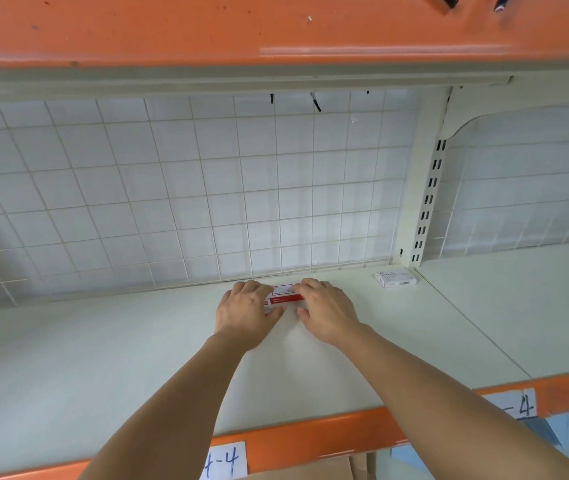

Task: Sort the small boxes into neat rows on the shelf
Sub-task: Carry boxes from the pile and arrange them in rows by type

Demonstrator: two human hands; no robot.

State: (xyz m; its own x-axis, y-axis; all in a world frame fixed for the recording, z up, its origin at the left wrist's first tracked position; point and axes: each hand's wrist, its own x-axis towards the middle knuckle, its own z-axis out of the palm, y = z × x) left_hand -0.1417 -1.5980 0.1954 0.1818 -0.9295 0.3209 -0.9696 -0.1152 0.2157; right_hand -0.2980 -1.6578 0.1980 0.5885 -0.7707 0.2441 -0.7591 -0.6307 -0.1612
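A small red-and-white box (285, 294) lies on the pale shelf board (103, 358) close to the wire-grid back panel. My left hand (246, 311) covers its left end and my right hand (326, 308) covers its right end, fingers curled over the box on both sides. Most of the box is hidden under my fingers, and I cannot tell whether more than one box lies there. A second small white box (395, 278) with dark print sits alone at the back right of the shelf, beside the upright post.
The wire-grid back panel (189, 188) closes the rear. A slotted upright post (426, 202) divides this bay from the one on the right. An orange front rail (310, 441) carries paper labels reading "4-4". An orange beam (276, 29) hangs overhead.
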